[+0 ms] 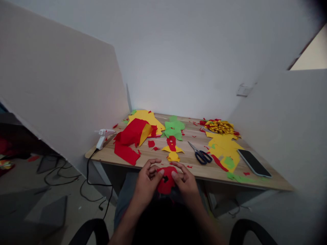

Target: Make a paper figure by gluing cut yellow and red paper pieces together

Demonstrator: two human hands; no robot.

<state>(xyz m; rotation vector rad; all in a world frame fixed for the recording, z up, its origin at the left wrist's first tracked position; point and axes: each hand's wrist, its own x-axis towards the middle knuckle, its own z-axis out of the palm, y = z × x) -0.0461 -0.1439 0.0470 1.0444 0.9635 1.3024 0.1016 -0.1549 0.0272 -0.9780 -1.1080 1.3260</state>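
Both my hands hold a small red paper cut-out (166, 182) with a dark hole in its middle, just in front of the wooden table's (158, 158) near edge. My left hand (147, 179) pinches its left side with curled fingers. My right hand (184, 178) pinches its right side, thumb on top. On the table right beyond my hands lies a yellow and red paper figure (172, 148). Dark-handled scissors (200, 154) lie to the right of it.
Red folded paper (130, 137), yellow sheets (148, 119), green scraps (173, 129) and a pile of yellow and red bits (219, 126) cover the table. A white glue gun (103, 136) sits at the left edge, a phone (254, 162) at right. White boards stand on both sides.
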